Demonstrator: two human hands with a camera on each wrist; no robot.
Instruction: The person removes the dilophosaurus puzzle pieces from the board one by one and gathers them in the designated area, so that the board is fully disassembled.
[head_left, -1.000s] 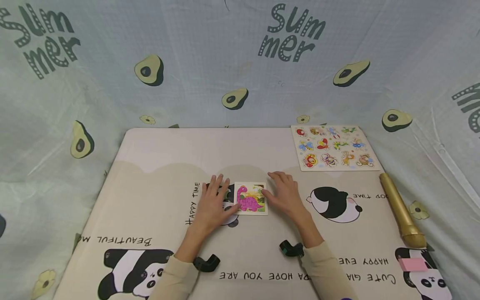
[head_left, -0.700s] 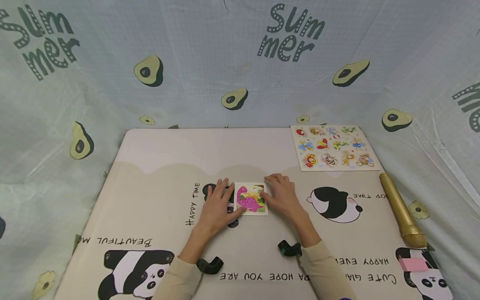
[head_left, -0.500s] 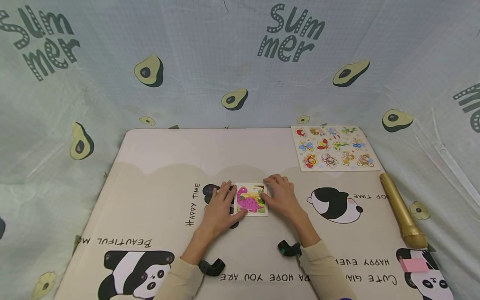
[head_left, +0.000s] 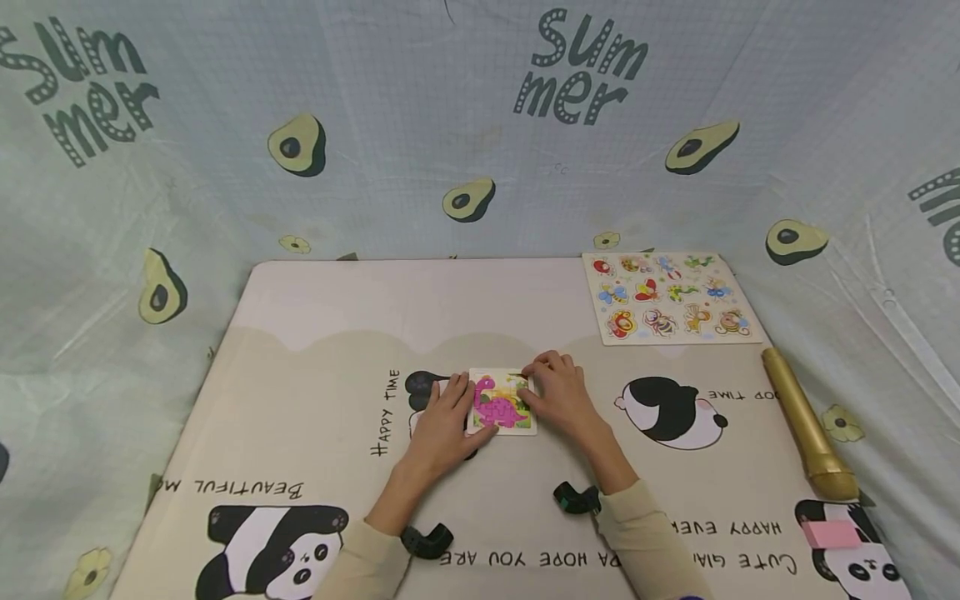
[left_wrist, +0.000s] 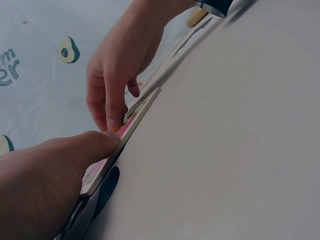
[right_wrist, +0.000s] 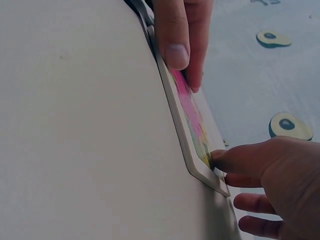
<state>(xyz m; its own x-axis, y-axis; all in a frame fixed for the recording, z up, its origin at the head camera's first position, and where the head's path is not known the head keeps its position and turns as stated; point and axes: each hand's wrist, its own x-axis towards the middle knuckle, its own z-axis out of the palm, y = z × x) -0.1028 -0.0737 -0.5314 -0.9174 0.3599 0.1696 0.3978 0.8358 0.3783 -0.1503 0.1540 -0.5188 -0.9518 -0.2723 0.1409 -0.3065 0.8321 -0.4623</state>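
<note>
White cloth (head_left: 82,358) with avocado prints hangs at your far left, behind the panda-printed mat (head_left: 337,325). Next comes your left hand (head_left: 441,429), a black mount (head_left: 427,542) at its wrist. Its fingers lie nearly straight along the left side of the puzzle (head_left: 497,407), with the thumb on the near edge; it clasps nothing, and probably serves to stop the puzzle sliding.

The puzzle, a pink dinosaur in a pale frame, lies flat on the mat between your hands, likely set there so both reach it easily. At its far right corner is your right hand (head_left: 564,398), fingers bent, thumb tip touching the picture's edge. You may be pressing or pinching there; whether anything is between the tips, you cannot tell from any view.

Further right, the insect board (head_left: 671,298) sits at the far edge, then the gold rod (head_left: 808,425) lies along the right edge with the pink block (head_left: 831,534) nearer you, all perhaps aside to leave you working room.
</note>
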